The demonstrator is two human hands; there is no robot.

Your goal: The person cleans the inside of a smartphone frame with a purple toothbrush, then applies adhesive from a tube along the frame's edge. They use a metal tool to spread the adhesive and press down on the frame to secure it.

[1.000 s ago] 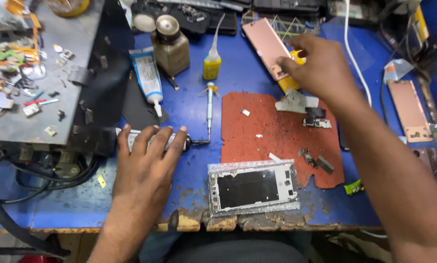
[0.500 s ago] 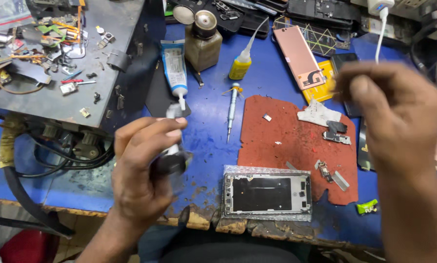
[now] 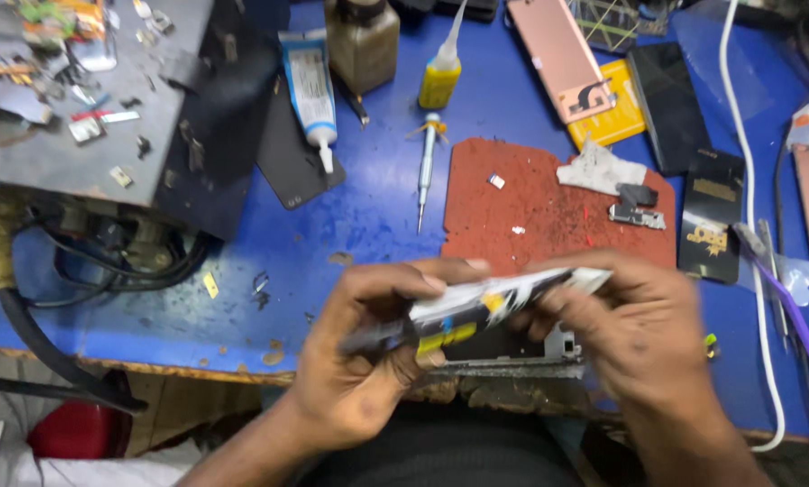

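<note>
Left hand (image 3: 359, 361) grips one end of a long flat pack (image 3: 476, 307), thumb on top, fingers curled under; right hand (image 3: 630, 334) pinches the other end, fingers closed on it; pack is blurred, white and dark with yellow patches, held tilted just above the near edge of the blue tabletop (image 3: 377, 207); silver phone frame (image 3: 512, 356) lies on the tabletop right under the hands, mostly hidden by them; red mat (image 3: 521, 194) just behind the hands, with a small grey part (image 3: 637, 215) and a crumpled white scrap (image 3: 598, 169) on its far right; thin screwdriver (image 3: 425, 167) lies left of the mat; small yellow bottle (image 3: 440, 81) beyond it; white glue tube (image 3: 310, 90) further left, nozzle toward the person; pink phone back (image 3: 557, 54) and yellow card (image 3: 616, 113) at the far side; white cable (image 3: 747, 207) runs down the right; grey box (image 3: 80, 99) covered in small parts at far left.
</note>
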